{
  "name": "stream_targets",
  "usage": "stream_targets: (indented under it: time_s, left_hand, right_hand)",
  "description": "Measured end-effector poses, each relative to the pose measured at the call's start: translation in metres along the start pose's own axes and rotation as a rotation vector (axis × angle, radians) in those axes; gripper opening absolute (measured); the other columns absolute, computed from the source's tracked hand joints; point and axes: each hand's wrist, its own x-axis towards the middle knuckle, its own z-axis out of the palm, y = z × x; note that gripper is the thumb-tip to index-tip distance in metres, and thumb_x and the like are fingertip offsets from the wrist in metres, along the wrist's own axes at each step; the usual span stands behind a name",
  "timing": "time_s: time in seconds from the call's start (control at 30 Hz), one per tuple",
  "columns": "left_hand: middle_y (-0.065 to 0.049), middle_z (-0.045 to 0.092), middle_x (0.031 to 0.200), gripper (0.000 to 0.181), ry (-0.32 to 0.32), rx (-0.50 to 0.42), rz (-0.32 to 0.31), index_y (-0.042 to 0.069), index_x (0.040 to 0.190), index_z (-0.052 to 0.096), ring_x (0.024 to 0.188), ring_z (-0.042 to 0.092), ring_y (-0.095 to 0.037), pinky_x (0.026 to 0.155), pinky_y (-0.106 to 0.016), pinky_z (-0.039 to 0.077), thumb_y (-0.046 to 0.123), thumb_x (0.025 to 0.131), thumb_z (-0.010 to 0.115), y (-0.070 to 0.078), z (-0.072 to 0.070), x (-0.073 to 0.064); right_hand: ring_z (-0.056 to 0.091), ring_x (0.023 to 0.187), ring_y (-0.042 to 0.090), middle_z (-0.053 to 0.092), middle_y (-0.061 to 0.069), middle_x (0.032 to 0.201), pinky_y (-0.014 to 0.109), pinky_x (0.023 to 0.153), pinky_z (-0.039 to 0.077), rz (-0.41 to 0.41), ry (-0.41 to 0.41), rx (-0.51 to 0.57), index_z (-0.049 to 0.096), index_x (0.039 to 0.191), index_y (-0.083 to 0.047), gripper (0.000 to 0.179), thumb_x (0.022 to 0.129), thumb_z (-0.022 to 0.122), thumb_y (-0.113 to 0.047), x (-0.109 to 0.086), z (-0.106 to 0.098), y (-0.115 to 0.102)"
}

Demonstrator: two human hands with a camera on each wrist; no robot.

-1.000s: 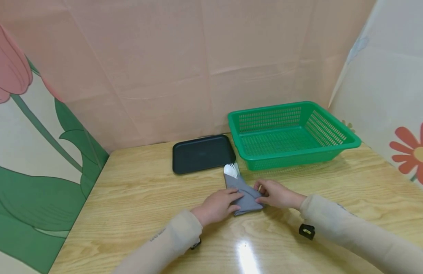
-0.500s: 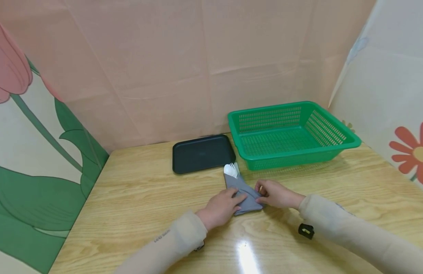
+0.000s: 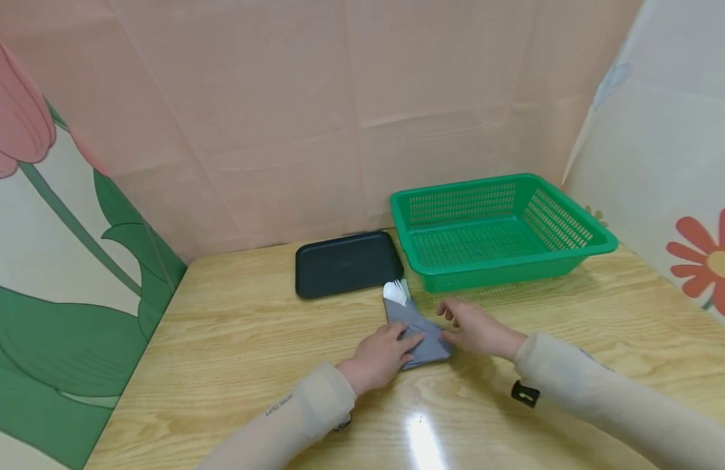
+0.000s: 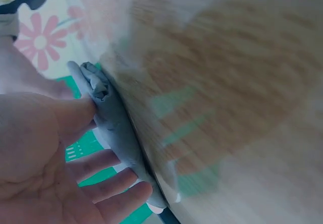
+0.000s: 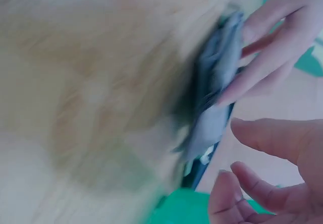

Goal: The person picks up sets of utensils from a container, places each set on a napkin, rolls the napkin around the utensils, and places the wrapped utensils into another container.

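Observation:
A folded grey cloth napkin (image 3: 414, 318) lies on the wooden table, slanting away from me. From its far end stick out the white head of a spoon (image 3: 393, 294), fork tines and a third pale tip; their lower parts are hidden inside the cloth. My left hand (image 3: 378, 358) presses on the napkin from the left with extended fingers. Beside the napkin's right edge is my right hand (image 3: 479, 331), its thumb and fingers apart. In the right wrist view, a gap separates this right hand (image 5: 272, 168) from the grey cloth (image 5: 214, 77).
A dark rectangular tray (image 3: 348, 264) lies just beyond the cutlery tips. To its right stands a green perforated plastic basket (image 3: 515, 264). Pink cloth hangs behind the table, and flower-patterned sheets flank both sides.
My right hand has released the napkin's right edge and its fingers have lifted and spread. The left hand slid slightly right over the cloth, then stayed. The napkin's right flap now lies flatter.

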Motion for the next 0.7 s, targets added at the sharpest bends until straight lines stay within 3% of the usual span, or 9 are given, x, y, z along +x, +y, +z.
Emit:
stream_targets:
  time_s: [0.1,0.2,0.33,0.47,0.7]
  left_hand:
    - [-0.006,0.048,0.137,0.042,0.007,0.013,-0.004,0.027,0.139,0.044,0.121,0.051,-0.021,0.093,-0.028,0.048,0.031,0.097,0.047,0.000,0.001,0.001]
    - [-0.005,0.048,0.135,0.041,0.017,0.016,-0.005,0.027,0.138,0.045,0.119,0.051,-0.020,0.089,-0.027,0.050,0.032,0.097,0.048,0.000,0.002,0.001]
    - [-0.005,0.048,0.134,0.042,0.023,0.010,-0.003,0.027,0.138,0.045,0.118,0.052,-0.020,0.089,-0.027,0.050,0.031,0.097,0.048,-0.001,0.003,0.001]
    - [-0.005,0.048,0.135,0.044,0.013,0.001,-0.003,0.028,0.140,0.043,0.117,0.052,-0.020,0.089,-0.027,0.049,0.031,0.097,0.049,-0.002,0.003,0.001]
    - [-0.004,0.048,0.133,0.044,0.014,-0.017,-0.002,0.028,0.140,0.042,0.115,0.052,-0.019,0.089,-0.026,0.049,0.030,0.097,0.049,-0.003,0.004,0.001]
  right_hand:
    - [0.056,0.073,0.016,0.061,0.010,0.082,0.024,0.063,0.047,-0.049,0.040,0.000,0.058,0.095,0.003,0.024,0.077,0.071,-0.004,-0.001,-0.002,-0.013]
    - [0.055,0.069,0.010,0.062,0.009,0.080,0.020,0.060,0.046,-0.057,-0.005,0.061,0.059,0.095,0.004,0.024,0.077,0.072,-0.005,-0.002,0.001,-0.024]
    - [0.055,0.069,0.009,0.061,0.010,0.083,0.019,0.060,0.046,-0.002,-0.063,0.129,0.057,0.100,0.006,0.029,0.077,0.072,-0.006,-0.001,0.008,-0.030]
    - [0.055,0.071,0.012,0.059,0.010,0.085,0.019,0.061,0.046,0.059,-0.064,0.170,0.055,0.105,0.010,0.036,0.076,0.072,-0.004,0.001,0.014,-0.029]
    - [0.057,0.075,0.014,0.060,0.014,0.089,0.021,0.063,0.048,0.068,-0.056,0.192,0.054,0.108,0.013,0.040,0.075,0.072,-0.002,0.003,0.022,-0.026]
